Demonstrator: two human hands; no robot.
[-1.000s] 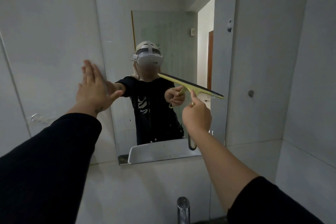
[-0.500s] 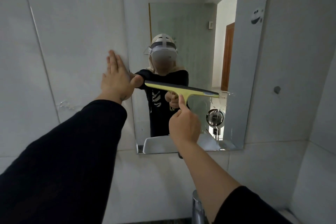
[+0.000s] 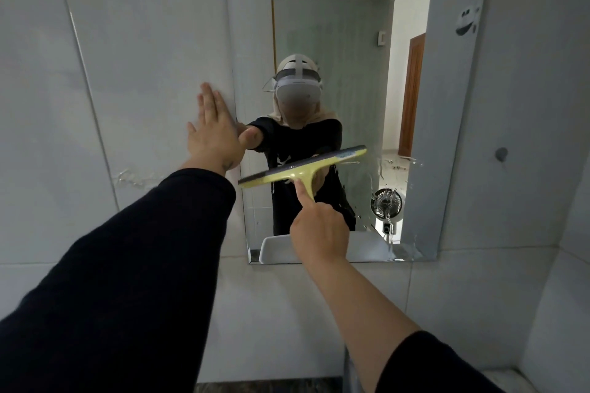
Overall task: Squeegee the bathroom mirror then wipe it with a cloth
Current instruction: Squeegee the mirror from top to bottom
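Observation:
A frameless wall mirror (image 3: 447, 105) hangs straight ahead on pale tiles. My right hand (image 3: 319, 230) grips the handle of a yellow squeegee (image 3: 303, 166), index finger stretched along it. Its dark blade lies against the lower middle of the glass, tilted with the right end higher. Water streaks and drops show on the glass to the right of the blade. My left hand (image 3: 215, 134) is flat and open on the tile by the mirror's left edge, its thumb at the glass. No cloth is in view.
A white basin rim is reflected along the mirror's bottom edge, and a small fan is reflected lower right. A round wall hook (image 3: 500, 154) sits on the tile right of the mirror. A side wall closes in at right. A chrome tap (image 3: 351, 370) stands below.
The squeegee has dropped lower on the glass and its tilt has flipped, the right end now higher. My view has shifted left and closer. My left hand stays on the wall.

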